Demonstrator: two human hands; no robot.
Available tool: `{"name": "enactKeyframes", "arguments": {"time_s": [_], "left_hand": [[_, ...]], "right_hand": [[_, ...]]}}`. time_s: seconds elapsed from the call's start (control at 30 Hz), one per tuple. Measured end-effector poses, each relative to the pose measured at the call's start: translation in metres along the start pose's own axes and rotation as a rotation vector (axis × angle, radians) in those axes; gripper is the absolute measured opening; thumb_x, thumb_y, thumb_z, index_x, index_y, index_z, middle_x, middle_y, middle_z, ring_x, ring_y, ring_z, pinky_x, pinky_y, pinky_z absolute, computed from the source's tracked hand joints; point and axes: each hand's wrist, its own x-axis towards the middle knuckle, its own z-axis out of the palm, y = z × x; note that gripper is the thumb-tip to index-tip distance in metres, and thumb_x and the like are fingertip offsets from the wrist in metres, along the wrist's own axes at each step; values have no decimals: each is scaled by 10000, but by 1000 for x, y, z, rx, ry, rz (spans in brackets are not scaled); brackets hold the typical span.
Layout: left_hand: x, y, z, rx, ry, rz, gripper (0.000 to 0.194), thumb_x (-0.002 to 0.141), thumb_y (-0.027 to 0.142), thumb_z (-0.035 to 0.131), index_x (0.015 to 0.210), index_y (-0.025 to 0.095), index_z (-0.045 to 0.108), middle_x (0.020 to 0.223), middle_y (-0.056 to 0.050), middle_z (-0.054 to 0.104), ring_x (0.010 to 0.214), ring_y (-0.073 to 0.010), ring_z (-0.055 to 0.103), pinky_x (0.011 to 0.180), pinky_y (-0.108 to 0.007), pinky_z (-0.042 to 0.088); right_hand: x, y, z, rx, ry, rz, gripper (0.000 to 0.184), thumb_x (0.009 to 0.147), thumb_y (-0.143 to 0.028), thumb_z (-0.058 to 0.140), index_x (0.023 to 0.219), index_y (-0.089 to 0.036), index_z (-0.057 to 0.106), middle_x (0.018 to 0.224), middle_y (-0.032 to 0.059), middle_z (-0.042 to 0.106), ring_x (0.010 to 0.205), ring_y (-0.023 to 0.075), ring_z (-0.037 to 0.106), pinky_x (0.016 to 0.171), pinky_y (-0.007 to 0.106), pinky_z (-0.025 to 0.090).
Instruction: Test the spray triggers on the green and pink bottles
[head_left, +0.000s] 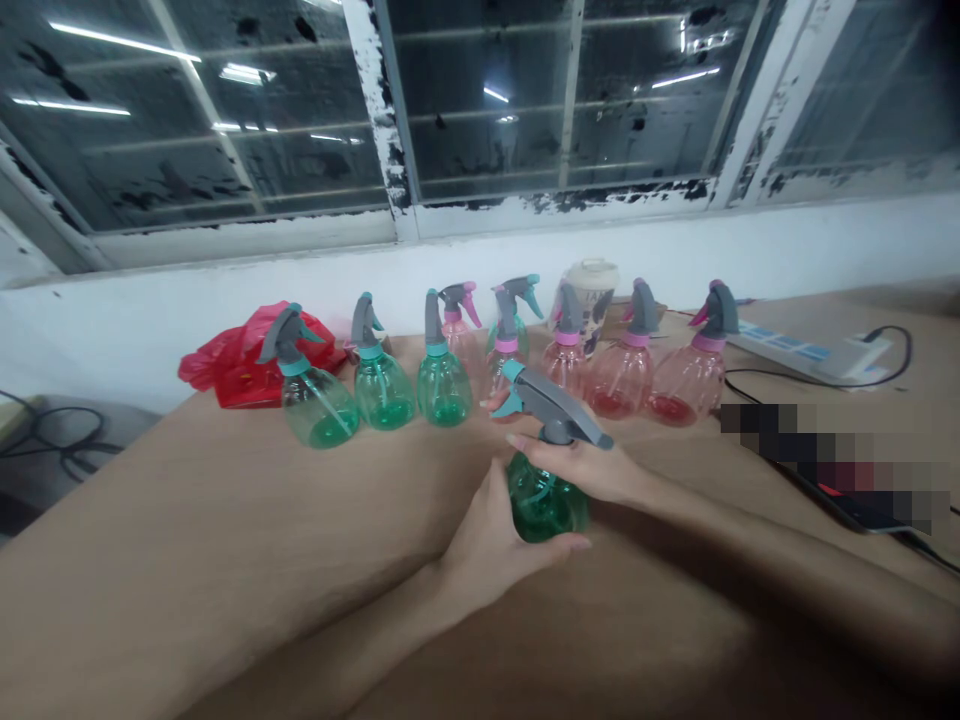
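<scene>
Both hands hold a green spray bottle (pixel 546 500) with a grey and teal trigger head, tilted above the table. My left hand (pixel 499 545) wraps round the lower body, its thumb under the base side. Around the neck, just below the spray head, my right hand (pixel 592 465) is closed. Behind them stands a row of spray bottles: green ones on the left, such as the green bottle (pixel 444 390), and pink ones on the right, such as the pink bottle (pixel 624 375). Coloured liquid lies low in several of them.
A red plastic bag (pixel 247 365) lies at the back left. A paper cup (pixel 596 290) stands behind the pink bottles. On the right are a white power strip (pixel 814 350) with a black cable and a phone (pixel 847 510), partly pixelated. Windows rise behind the table (pixel 225 540).
</scene>
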Motion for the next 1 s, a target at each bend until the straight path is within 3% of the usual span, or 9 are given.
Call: {"name": "enactKeyframes", "arguments": {"time_s": [0.1, 0.23, 0.4, 0.57, 0.73, 1.0], "left_hand": [[1, 1, -1, -4, -14, 29, 843, 678, 414, 764, 1345, 229, 282, 1349, -127, 445, 1287, -334, 403, 1054, -547, 355], [0, 2, -1, 32, -27, 39, 956, 674, 436, 764, 1414, 241, 190, 1402, -144, 388, 1346, -347, 313, 1087, -559, 306], [0, 2, 0, 43, -41, 35, 1001, 647, 458, 778, 1417, 236, 177, 1385, -154, 407, 1304, -366, 377, 1057, -572, 339], [0, 1, -1, 16, -52, 48, 937, 667, 427, 772, 1391, 229, 212, 1356, -150, 428, 1280, -353, 410, 1027, -564, 384], [0, 2, 0, 21, -37, 37, 934, 658, 436, 774, 1385, 232, 226, 1331, -150, 454, 1252, -368, 439, 998, -587, 402], [0, 1, 1, 18, -15, 42, 917, 645, 434, 785, 1368, 225, 261, 1311, -142, 476, 1235, -365, 457, 993, -576, 412]], "right_hand": [[2, -6, 1, 33, -6, 20, 121, 762, -317, 658, 864, -276, 605, 785, -8, 650, 578, 155, 577, 536, 326, 493], [0, -10, 2, 25, 41, 25, 150, 789, -348, 631, 705, -252, 552, 650, -31, 578, 522, 128, 528, 502, 299, 453], [-2, -9, 1, 29, -12, 22, 107, 822, -348, 598, 790, -248, 581, 695, -29, 611, 608, 145, 589, 594, 306, 496], [-1, -5, -1, -9, -18, -41, 185, 807, -324, 623, 980, -263, 603, 977, 7, 663, 798, 185, 638, 760, 357, 517], [-2, -3, -1, 5, -22, -39, 223, 805, -311, 622, 1023, -273, 599, 1014, 13, 661, 878, 206, 636, 817, 376, 506], [-2, -6, -1, -1, -13, -26, 236, 793, -296, 629, 1024, -250, 610, 979, 14, 663, 839, 192, 624, 813, 365, 498]]}}
